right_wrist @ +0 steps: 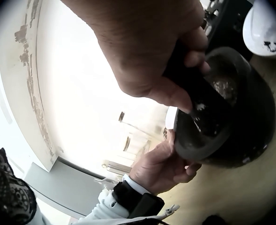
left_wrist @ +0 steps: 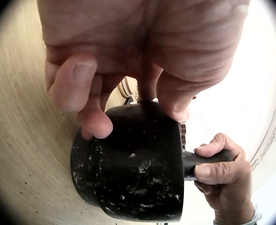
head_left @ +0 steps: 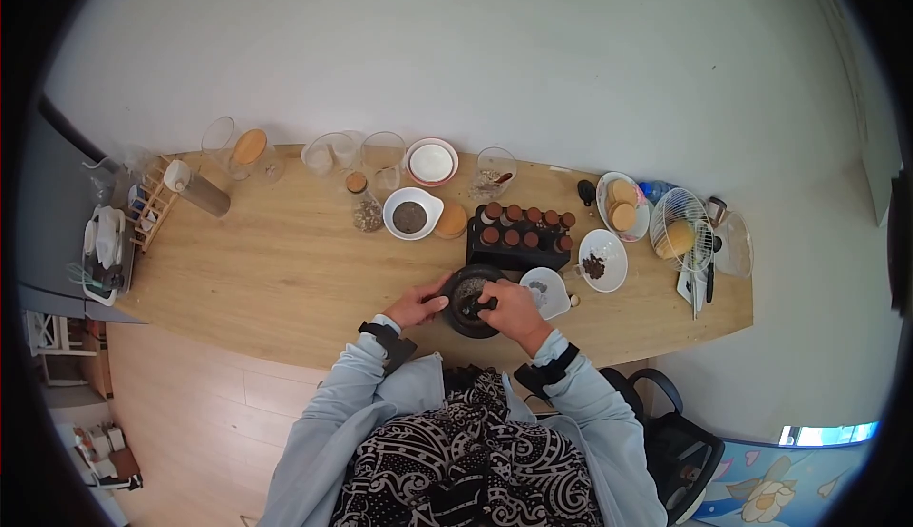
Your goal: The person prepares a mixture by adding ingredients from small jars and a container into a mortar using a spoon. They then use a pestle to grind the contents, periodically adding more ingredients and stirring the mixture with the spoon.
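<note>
A black stone mortar [left_wrist: 138, 168] with pale flecks stands near the table's front edge, coarse greyish bits [right_wrist: 224, 89] inside it. My left hand [head_left: 417, 305] grips its outer wall from the left, thumb by the rim and fingers bent along the side. From the right, my right hand [head_left: 514, 308] holds the dark pestle [right_wrist: 199, 101], which leans into the mortar with its lower end in the bits. Just right of the mortar is a white spouted bowl [head_left: 561, 304] with a little grey matter in it.
Behind the mortar stands a black rack [head_left: 502, 259] of brown-topped vials. A white bowl [head_left: 618, 259] with dark brown pieces sits right of it. A spouted bowl [head_left: 433, 213] of dark grains, a corked flask [head_left: 366, 215] and glass jars stand further back. A wire basket [head_left: 699, 213] is far right.
</note>
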A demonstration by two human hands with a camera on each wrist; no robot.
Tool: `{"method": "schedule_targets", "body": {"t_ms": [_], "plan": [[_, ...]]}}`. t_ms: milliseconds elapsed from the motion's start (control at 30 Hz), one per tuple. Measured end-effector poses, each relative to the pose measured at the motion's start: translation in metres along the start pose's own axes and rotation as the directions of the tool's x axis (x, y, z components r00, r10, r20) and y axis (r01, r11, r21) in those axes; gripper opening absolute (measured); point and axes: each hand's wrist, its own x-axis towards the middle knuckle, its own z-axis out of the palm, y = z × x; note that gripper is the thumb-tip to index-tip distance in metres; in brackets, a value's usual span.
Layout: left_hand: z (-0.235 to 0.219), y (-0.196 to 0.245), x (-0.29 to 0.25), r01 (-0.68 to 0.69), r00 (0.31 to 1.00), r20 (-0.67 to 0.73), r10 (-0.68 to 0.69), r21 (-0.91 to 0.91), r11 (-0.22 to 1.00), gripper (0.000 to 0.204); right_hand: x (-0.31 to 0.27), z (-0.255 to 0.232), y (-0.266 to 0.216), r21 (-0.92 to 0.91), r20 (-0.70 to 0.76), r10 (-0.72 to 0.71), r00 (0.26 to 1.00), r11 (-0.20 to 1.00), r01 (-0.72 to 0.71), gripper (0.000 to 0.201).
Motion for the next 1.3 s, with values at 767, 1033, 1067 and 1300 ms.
{"method": "schedule_targets", "body": {"t_ms": [767,1033,1067,1300], "plan": [[0.000,0.005,0.001,0.043,0.999,0.021,-0.042,-0.036,0.998,0.061,0.009,-0.008,0.004,-0.122,0.042,0.071,0.997,0.990,-0.066,0.022],[-0.001,-0.001,0.003,-0.001,1.000,0.026,0.001,-0.018,1.000,0.064,0.003,-0.010,0.008,-0.109,0.057,0.002,0.998,0.994,0.004,0.022],[-0.002,0.000,0.003,0.006,1.000,0.022,-0.006,-0.016,1.000,0.064,0.004,-0.013,0.009,-0.169,0.059,0.036,0.998,0.985,-0.026,0.022],[-0.002,-0.003,0.003,0.000,1.000,0.015,0.000,-0.008,1.000,0.064,-0.005,-0.001,-0.002,-0.001,-0.004,0.011,1.000,1.000,-0.011,0.021]]}}
